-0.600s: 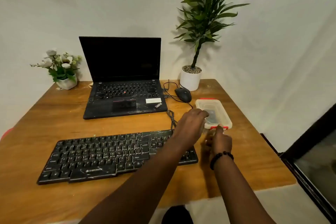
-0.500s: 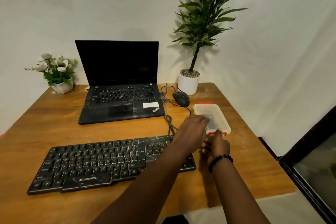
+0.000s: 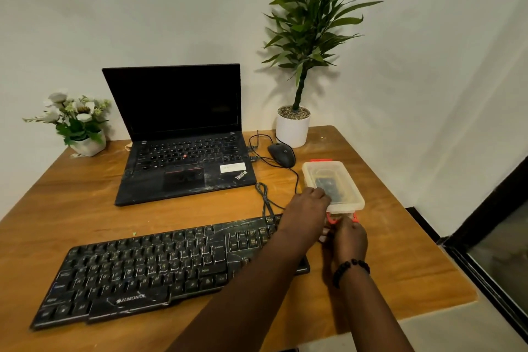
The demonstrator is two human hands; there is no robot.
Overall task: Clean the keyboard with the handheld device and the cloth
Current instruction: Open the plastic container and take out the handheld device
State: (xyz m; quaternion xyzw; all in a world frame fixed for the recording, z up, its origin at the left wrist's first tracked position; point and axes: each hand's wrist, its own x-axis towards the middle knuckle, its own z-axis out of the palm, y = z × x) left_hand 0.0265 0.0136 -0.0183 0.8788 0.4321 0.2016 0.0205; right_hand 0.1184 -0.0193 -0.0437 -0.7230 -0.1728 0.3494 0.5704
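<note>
I see the wooden bench [image 3: 85, 203] with the black wired Zebronics keyboard [image 3: 148, 268] lying flat at the near edge, dusty and streaked white. Just right of the keyboard's far corner sits a clear rectangular plastic box with red clips [image 3: 333, 184], lid on, something dark inside, can't tell what. Left hand [image 3: 307, 208] reaches across the keyboard's number pad, fingers curled over the box's near left edge, holding it. Right hand [image 3: 350, 236], beaded bracelet on wrist, pinches the red clip [image 3: 331, 218] at the box's near end. Behind the keyboard: open black laptop [image 3: 183, 157], screen dark, black mouse [image 3: 281, 154], white-potted green plant [image 3: 294, 123], small white flower pot [image 3: 83, 134].
</note>
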